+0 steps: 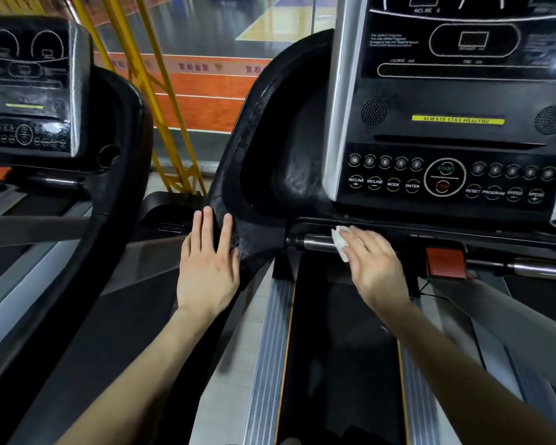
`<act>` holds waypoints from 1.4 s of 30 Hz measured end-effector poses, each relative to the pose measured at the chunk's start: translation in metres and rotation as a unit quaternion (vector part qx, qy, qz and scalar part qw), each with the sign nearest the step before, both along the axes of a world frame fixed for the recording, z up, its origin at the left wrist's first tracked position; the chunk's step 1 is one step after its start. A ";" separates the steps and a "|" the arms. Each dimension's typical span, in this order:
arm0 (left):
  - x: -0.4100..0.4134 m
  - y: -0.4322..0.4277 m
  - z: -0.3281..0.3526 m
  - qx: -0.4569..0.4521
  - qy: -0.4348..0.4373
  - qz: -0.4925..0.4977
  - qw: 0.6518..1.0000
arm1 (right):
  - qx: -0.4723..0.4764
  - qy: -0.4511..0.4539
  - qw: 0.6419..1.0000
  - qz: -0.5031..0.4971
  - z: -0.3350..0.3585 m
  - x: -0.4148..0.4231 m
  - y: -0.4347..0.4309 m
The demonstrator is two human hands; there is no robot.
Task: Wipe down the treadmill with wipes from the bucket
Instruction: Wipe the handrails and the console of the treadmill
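The right hand, fingers extended, presses the white wipe flat against the left end of the metal bar just below the control panel of the treadmill, while the left hand rests open, fingers straight, on the black side arm at the panel's lower left corner.

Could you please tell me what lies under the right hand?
A crumpled white wipe on the shiny metal handlebar; the right hand hides most of the wipe.
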State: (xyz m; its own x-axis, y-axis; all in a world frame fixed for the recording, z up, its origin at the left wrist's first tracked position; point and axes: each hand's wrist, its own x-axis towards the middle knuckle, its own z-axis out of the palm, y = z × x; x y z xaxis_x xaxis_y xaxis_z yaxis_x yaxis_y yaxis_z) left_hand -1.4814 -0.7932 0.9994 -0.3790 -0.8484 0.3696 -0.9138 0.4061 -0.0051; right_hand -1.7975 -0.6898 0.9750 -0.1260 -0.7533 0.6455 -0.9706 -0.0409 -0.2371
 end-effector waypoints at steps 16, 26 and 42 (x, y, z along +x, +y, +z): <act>-0.002 0.000 0.000 0.001 -0.006 0.003 1.000 | 0.037 0.031 0.999 -0.018 0.000 0.054 -0.026; 0.000 -0.001 -0.004 -0.009 0.014 -0.006 1.000 | -0.014 -0.055 0.998 0.027 0.007 -0.009 0.023; -0.093 0.019 0.014 0.004 -0.071 -0.267 0.961 | 0.135 0.074 0.977 -0.148 -0.004 -0.011 0.022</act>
